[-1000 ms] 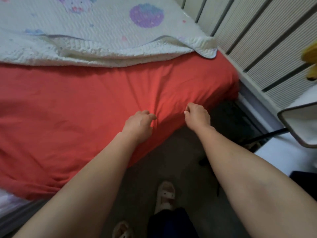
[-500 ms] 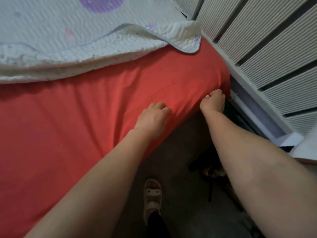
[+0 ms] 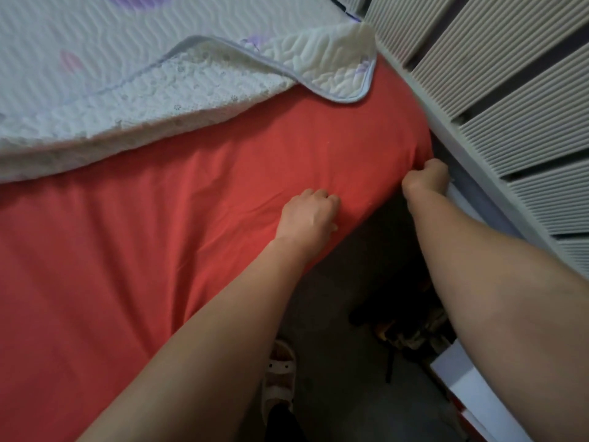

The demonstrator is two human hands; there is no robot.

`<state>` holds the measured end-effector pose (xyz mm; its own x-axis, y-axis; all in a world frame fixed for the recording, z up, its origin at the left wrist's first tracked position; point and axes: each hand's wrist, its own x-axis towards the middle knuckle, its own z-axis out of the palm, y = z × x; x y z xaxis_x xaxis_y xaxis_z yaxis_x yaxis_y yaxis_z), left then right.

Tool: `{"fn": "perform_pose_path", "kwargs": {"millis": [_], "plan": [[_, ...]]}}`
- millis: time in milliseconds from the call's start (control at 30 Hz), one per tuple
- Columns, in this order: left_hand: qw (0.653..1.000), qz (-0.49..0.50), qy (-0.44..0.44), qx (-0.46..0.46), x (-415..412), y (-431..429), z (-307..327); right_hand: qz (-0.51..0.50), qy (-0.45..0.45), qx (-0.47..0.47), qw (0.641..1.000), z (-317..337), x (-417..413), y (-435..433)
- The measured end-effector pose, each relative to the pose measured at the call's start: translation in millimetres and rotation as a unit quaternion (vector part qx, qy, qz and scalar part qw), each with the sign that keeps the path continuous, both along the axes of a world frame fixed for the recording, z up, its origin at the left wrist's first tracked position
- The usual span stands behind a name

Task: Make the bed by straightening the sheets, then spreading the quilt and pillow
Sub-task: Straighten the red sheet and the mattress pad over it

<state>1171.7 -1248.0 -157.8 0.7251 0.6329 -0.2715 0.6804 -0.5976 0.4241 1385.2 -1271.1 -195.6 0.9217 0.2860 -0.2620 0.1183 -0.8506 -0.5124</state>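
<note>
Both hands, left hand and right hand, pinch red sheet at corner; quilt unspread, pillow unseen.

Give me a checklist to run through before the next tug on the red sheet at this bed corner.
1. Left hand grips the red sheet at the bed's edge, fingers curled into the fabric: ok.
2. Right hand grips the sheet at the corner beside the slatted wall: ok.
3. Sheet lies smooth: not ok, creases run out from the left hand.
4. Quilt is off the stretch to be pulled: ok, its folded-back corner lies further up the bed, apart from both hands.
5. Sheet corner tucked underneath: cannot tell, hidden below the right hand.
</note>
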Motion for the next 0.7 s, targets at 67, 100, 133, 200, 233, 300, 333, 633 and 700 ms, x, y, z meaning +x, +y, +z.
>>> {"fn": "perform_pose_path", "kwargs": {"millis": [67, 100, 133, 200, 233, 300, 333, 633, 700], "plan": [[1.0, 0.004, 0.008, -0.02, 5.5, 2.5, 1.4, 0.001, 0.001, -0.014, 1.0, 2.8, 5.2, -0.9], [1.0, 0.008, 0.01, -0.025, 6.9, 3.3, 2.4, 0.006, 0.001, -0.023, 1.0, 3.4, 8.3, -1.4], [0.999, 0.011, 0.011, -0.029, 7.5, 3.7, 2.9, 0.012, -0.001, -0.029, 1.0, 5.2, 9.9, -2.6], [0.999, 0.014, 0.009, -0.034, 8.8, 2.3, 4.3, 0.008, -0.007, -0.034, 0.999, 8.6, 14.0, -6.4], [0.999, 0.013, 0.008, -0.034, 9.4, 1.0, 5.7, -0.001, -0.012, -0.029, 0.999, 7.5, 17.9, -9.3], [0.999, 0.012, 0.007, -0.031, 11.1, -2.7, 8.2, -0.021, -0.02, -0.014, 0.999, 7.1, 25.8, -17.0], [0.999, 0.013, 0.006, -0.028, 12.6, -3.9, 8.9, -0.022, -0.031, -0.016, 0.999, 9.9, 28.6, -19.5], [1.0, -0.004, 0.02, 0.01, 21.3, -16.8, 15.4, -0.061, -0.093, -0.048, 0.993, 22.7, 48.0, -13.3], [0.999, -0.008, 0.037, 0.007, 22.7, -18.3, 9.8, -0.049, -0.071, -0.046, 0.995, 18.5, 47.5, -11.9]]}}
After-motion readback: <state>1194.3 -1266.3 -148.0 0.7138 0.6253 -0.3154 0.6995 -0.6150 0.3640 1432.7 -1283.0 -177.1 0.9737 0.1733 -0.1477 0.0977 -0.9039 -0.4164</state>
